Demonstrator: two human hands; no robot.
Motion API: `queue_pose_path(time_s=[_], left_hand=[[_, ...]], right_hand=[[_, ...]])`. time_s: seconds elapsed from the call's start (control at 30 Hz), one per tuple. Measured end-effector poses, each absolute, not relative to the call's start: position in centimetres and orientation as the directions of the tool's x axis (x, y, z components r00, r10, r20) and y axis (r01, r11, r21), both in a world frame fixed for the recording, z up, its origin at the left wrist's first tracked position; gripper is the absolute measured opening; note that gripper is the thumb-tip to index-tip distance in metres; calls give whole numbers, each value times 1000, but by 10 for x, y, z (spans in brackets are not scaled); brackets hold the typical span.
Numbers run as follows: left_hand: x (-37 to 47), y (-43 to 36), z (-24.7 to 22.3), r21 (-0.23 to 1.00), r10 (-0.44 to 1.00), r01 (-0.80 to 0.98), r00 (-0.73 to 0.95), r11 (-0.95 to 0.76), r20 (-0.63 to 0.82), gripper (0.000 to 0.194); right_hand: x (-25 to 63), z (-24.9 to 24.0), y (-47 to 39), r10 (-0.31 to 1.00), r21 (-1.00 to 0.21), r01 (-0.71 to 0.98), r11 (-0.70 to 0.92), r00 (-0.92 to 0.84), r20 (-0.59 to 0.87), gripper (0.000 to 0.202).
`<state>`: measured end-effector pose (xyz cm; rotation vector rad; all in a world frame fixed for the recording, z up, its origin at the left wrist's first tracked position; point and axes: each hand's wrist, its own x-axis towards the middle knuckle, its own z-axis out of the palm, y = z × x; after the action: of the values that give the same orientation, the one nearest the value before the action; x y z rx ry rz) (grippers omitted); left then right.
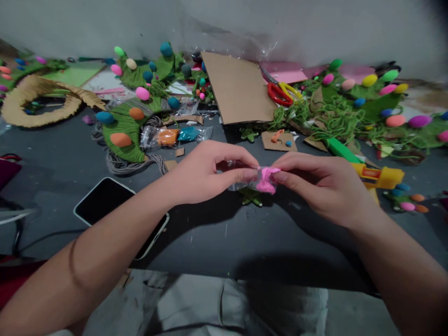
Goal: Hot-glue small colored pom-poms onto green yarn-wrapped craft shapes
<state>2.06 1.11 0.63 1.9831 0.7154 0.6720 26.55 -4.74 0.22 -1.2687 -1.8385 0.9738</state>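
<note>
Between my hands, above the dark table, is a small clear plastic packet with bright pink modelling clay [267, 180] in it. My left hand [219, 172] pinches the packet's clear left end between thumb and fingers. Thumb and forefinger of my right hand [315, 182] close on the right side of the pink clay. Just below the packet lies a small green star-shaped piece [251, 196], partly hidden by it. Close behind my right hand sits a yellow and green glue gun [380, 176], partly covered by the hand.
A phone [108, 201] lies under my left forearm. Behind are packets of orange and teal clay [178, 136], a cardboard sheet [238, 88], red and yellow scissors [282, 93], green yarn [325, 114], a straw-coloured ring [42, 116] and green yarn-wrapped shapes with coloured balls [128, 130].
</note>
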Motion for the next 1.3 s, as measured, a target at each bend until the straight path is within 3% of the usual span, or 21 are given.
queue_pose_path(time_s=[0.2, 0.37, 0.57, 0.73, 0.9, 1.03, 1.2, 1.3], left_hand=[[22, 9, 6, 878, 696, 219, 700, -426, 163, 10], [21, 11, 6, 883, 722, 238, 675, -404, 149, 12], [21, 11, 4, 898, 713, 220, 689, -380, 132, 14], [21, 12, 3, 893, 731, 238, 669, -381, 134, 17], [22, 11, 5, 896, 719, 240, 685, -374, 116, 15], [22, 10, 5, 885, 726, 254, 676, -391, 127, 15], [22, 10, 4, 894, 720, 243, 684, -376, 116, 15], [20, 12, 4, 890, 730, 244, 670, -385, 133, 18]], right_hand=[[259, -3, -48, 976, -940, 320, 119, -211, 52, 29], [261, 0, -48, 951, -878, 419, 229, -289, 110, 12], [261, -1, -49, 975, -908, 393, 142, -215, 59, 29], [259, 1, -48, 952, -867, 446, 221, -292, 93, 20], [259, 0, -50, 977, -891, 434, 135, -210, 46, 30], [257, 0, -49, 956, -869, 443, 223, -275, 105, 18], [261, 0, -50, 967, -874, 446, 193, -238, 92, 21], [266, 4, -50, 945, -892, 388, 232, -308, 112, 11]])
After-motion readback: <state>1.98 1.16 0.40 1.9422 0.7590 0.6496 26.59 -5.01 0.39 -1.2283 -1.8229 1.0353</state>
